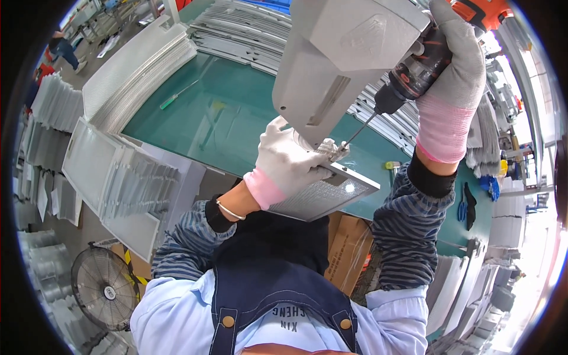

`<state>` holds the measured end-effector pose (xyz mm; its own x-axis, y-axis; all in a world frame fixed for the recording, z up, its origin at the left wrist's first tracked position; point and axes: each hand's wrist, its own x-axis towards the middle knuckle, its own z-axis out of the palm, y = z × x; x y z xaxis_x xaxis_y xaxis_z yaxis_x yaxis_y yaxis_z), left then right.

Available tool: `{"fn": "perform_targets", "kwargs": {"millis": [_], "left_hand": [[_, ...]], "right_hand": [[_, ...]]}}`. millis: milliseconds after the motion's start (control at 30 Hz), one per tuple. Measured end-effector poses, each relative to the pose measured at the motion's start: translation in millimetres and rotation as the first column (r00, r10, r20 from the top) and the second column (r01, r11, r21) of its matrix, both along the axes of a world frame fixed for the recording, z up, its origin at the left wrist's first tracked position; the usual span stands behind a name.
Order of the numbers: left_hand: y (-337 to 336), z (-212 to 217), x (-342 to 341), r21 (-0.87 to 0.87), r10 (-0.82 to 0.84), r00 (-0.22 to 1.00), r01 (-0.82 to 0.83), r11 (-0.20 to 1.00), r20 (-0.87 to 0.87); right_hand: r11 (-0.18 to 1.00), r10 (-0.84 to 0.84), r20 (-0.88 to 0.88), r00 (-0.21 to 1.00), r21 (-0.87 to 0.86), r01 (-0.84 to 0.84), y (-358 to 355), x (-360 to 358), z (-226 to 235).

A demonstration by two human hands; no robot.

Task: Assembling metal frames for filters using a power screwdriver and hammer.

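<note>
My right hand [454,80], in a white glove with a pink cuff, grips a black and orange power drill [414,68]. Its long thin bit [362,128] slants down to the fingertips of my left hand [290,157], gloved alike. Those fingers are closed at the lower corner of a grey sheet-metal housing [331,65]; what they pinch at the bit's tip is too small to make out. The housing stands tilted in front of me, with a slot and a hole in its face. A framed mesh panel [322,195] extends below my left hand, partly covered by it.
A green-topped table [177,127] carries a green-handled screwdriver [168,103], a yellow-handled tool [392,165] and blue-handled cutters [462,207]. Stacked mesh panels [139,77] line its left, metal strips [236,29] its back. A cardboard box [348,251] and a fan [106,288] stand below.
</note>
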<state>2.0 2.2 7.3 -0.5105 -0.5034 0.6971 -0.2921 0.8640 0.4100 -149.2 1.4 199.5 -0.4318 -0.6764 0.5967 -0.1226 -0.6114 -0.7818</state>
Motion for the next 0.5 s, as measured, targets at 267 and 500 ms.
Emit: {"fn": "perform_targets", "kwargs": {"millis": [267, 500], "left_hand": [[3, -14, -1, 0.04, 0.012, 0.999, -0.014, 0.999, 0.044], [3, -30, 0, 0.03, -0.013, 0.999, 0.013, 0.999, -0.03]], "right_hand": [[0.97, 0.239, -0.003, 0.971, 0.039, -0.239, -6, -21, -19], [0.954, 0.277, -0.039, 0.96, 0.13, -0.27, 6, -29, -65]]}}
